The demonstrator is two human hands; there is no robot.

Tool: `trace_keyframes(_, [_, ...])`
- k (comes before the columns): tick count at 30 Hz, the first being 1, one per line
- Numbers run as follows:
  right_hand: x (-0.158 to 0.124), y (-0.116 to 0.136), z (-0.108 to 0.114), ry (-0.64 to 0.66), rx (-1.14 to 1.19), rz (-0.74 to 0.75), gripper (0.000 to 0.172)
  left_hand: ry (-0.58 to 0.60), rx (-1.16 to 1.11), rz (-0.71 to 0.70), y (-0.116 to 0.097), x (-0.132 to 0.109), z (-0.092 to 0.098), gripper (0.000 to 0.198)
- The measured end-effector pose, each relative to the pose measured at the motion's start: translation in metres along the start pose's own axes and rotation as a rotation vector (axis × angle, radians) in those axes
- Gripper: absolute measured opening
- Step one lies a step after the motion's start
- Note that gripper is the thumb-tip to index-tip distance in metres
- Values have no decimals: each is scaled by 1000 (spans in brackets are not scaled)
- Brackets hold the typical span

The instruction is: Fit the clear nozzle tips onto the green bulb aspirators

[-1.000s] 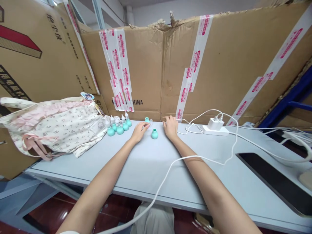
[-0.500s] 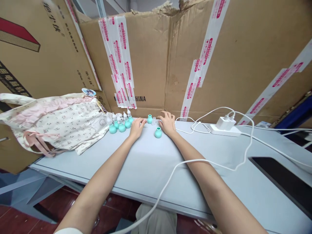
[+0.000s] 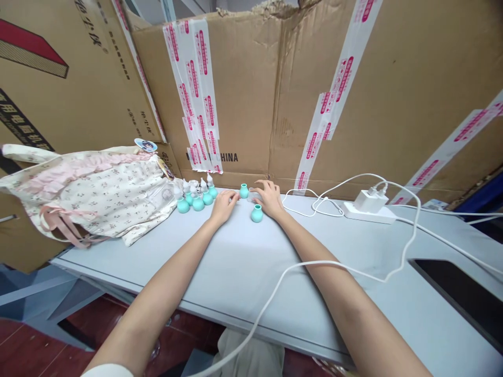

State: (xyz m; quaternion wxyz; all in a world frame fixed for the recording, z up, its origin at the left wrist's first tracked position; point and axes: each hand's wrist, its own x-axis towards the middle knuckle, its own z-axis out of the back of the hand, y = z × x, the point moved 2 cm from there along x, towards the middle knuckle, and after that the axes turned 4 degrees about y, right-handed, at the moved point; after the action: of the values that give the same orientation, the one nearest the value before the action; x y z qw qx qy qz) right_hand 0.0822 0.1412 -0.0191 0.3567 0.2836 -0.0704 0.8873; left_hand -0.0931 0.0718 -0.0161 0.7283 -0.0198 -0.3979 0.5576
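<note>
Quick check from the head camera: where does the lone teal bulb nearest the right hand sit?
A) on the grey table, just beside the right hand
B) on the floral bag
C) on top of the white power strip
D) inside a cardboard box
A: the teal bulb stands upright on the grey table, just beside the right hand, far from the power strip and the floral bag.

A floral bag [image 3: 90,196] lies left, a white charger [image 3: 368,205] right, cardboard [image 3: 353,94] behind.
</note>
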Motion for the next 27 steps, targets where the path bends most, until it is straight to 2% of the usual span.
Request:
trace_keyframes(5, [-3,1,1,-22,89,36,23,52,54,-23,-1,-1,-4,22])
trace_keyframes(9, [1,3,0,-57,248,-8,19,116,-9,-7,0,-3,-12,41])
trace_keyframes(12, [7,2,0,-96,446,-102,16,106,-132,63,2,-2,-17,44])
trace_keyframes(17, [16,7,0,-50,633,-156,18,35,-467,271,4,2,-21,55])
trace_keyframes(23, [17,6,6,-60,588,-117,20,47,-782,287,-1,5,-18,59])
trace_keyframes(27, [7,-6,5,8,208,-98,16,73,-782,392,3,5,-13,59])
